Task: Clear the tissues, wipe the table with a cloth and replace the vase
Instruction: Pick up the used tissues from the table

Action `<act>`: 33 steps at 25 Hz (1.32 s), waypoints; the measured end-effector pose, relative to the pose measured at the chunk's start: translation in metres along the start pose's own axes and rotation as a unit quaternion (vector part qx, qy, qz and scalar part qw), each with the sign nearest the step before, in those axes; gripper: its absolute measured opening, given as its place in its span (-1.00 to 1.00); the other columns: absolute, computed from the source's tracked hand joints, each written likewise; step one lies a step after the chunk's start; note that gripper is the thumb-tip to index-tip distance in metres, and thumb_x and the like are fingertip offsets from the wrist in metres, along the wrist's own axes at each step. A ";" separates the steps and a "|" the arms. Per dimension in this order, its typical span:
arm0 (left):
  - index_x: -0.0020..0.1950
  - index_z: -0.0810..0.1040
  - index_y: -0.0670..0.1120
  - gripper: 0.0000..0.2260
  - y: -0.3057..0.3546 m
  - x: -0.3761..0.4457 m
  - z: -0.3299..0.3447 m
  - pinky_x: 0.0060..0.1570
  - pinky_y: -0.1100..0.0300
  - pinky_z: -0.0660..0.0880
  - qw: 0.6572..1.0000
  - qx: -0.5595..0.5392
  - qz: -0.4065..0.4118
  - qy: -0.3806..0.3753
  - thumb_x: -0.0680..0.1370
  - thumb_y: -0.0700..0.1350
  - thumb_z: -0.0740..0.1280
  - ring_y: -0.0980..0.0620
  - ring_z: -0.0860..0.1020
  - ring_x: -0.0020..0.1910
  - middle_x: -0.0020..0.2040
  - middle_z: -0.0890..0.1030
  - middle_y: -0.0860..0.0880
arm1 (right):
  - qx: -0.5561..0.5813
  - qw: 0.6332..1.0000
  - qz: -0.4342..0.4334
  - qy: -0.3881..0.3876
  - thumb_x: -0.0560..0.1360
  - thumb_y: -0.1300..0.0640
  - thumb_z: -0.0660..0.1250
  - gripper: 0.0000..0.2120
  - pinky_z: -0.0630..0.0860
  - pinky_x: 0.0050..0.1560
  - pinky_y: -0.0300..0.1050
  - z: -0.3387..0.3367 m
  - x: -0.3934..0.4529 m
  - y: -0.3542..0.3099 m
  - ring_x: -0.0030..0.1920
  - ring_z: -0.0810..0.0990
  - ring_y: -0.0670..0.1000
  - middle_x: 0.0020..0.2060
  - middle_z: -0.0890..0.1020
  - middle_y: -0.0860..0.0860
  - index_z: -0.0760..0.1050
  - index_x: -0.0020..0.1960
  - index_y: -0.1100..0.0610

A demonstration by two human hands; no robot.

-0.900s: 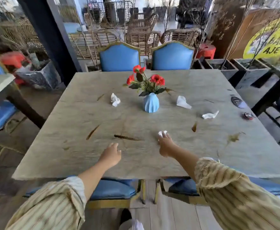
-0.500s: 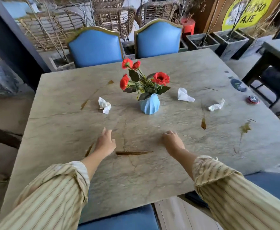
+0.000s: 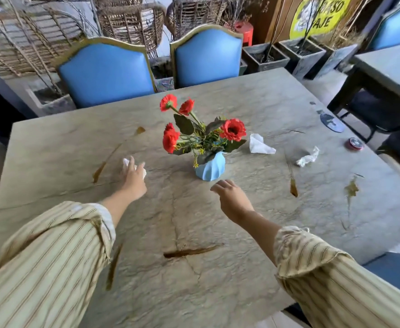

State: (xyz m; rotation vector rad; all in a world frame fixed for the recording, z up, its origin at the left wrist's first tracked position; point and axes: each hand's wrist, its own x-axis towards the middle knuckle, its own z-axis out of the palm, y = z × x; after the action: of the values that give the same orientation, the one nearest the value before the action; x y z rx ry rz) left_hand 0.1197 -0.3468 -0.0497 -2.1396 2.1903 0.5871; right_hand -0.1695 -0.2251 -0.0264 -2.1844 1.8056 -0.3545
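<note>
Café: dining tables (image 3: pixel 289 102), blue chairs (image 3: pixel 104 72), signage (image 3: pixel 317 15).

Lighting, my feed: bright, even daylight, soft and diffuse; I see only faint shadows on the worktop (image 3: pixel 253 233). No glare. Focus: centre sharp; left hand (image 3: pixel 133 181) slightly motion-blurred. Distortion: wide-angle bowing at the edges, striped sleeves (image 3: pixel 52 263) stretched large in the lower corners
</note>
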 end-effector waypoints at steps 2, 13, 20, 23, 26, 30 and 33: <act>0.26 0.46 -0.21 -0.57 -0.008 0.008 0.007 0.37 0.03 0.20 1.000 0.003 0.029 0.011 0.39 -0.36 0.26 -0.33 0.26 0.38 0.32 0.36 -0.32 | 0.008 1.000 0.027 0.012 0.39 0.46 0.16 -0.53 0.53 0.03 0.05 -0.001 -0.001 0.001 0.16 0.47 0.18 0.14 0.54 0.12 0.52 0.21 0.16; -0.26 0.57 -0.17 -0.79 0.075 -0.093 0.015 -0.18 0.09 0.43 0.987 -0.144 0.063 0.045 0.45 -0.18 0.17 -0.18 0.52 -0.16 -0.17 0.55 -0.15 | 0.046 0.995 0.088 0.027 0.45 0.29 0.23 -0.84 0.49 -0.01 -0.08 -0.043 -0.042 0.019 0.09 0.49 0.16 0.05 0.48 0.16 0.58 -0.08 0.26; -0.50 0.32 -0.09 -0.54 0.180 -0.126 -0.006 -0.40 0.22 0.25 0.965 -0.093 0.244 -0.005 0.39 0.12 0.45 0.04 0.36 -0.41 -0.42 0.40 -0.02 | 0.004 0.990 0.128 0.063 0.54 0.06 0.27 -0.84 0.39 -0.21 -0.11 -0.099 -0.076 0.057 -0.07 0.59 0.17 -0.02 0.59 0.08 0.54 0.05 0.10; -0.48 0.44 -0.21 -0.56 0.223 -0.123 -0.002 -0.25 0.20 0.24 0.963 -0.099 0.250 0.009 0.45 0.05 0.43 0.00 0.40 -0.23 -0.28 0.42 -0.07 | 0.008 0.981 0.180 0.076 0.56 0.08 0.23 -0.83 0.47 -0.16 -0.01 -0.124 -0.085 0.087 -0.08 0.60 0.24 -0.09 0.65 0.15 0.51 0.11 0.05; -0.27 0.66 -0.25 -0.71 0.267 -0.118 0.007 -0.10 0.27 0.30 0.956 -0.132 0.260 0.038 0.45 -0.01 0.46 0.02 0.45 -0.10 -0.10 0.44 -0.06 | 0.040 0.977 0.201 0.067 0.56 0.20 0.17 -0.75 0.51 -0.13 0.03 -0.143 -0.084 0.127 -0.05 0.60 0.28 -0.08 0.64 0.22 0.52 0.18 0.09; 0.02 0.67 -0.16 -0.84 0.318 -0.102 0.025 -0.04 0.18 0.42 0.951 -0.167 0.249 0.075 0.49 -0.13 0.40 -0.05 0.52 -0.11 0.00 0.45 -0.05 | 0.044 0.981 0.182 0.048 0.51 0.35 0.15 -0.65 0.51 -0.01 0.02 -0.156 -0.072 0.189 0.08 0.57 0.26 0.12 0.57 0.18 0.53 0.20 0.11; 0.19 0.58 -0.13 -0.70 0.353 -0.070 0.044 0.09 0.21 0.36 0.964 -0.159 0.198 0.084 0.50 -0.32 0.26 -0.11 0.50 0.08 0.22 0.41 -0.12 | 0.033 0.978 0.207 0.011 0.50 0.36 0.14 -0.60 0.48 -0.03 0.02 -0.157 -0.053 0.244 0.05 0.55 0.28 0.28 0.41 0.15 0.47 0.25 0.07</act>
State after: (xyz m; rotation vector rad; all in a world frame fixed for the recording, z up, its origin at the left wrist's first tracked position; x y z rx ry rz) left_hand -0.2284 -0.2714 0.0158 -1.9431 2.8219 0.8553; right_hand -0.4592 -0.2255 0.0285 -1.7044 2.1613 -0.3371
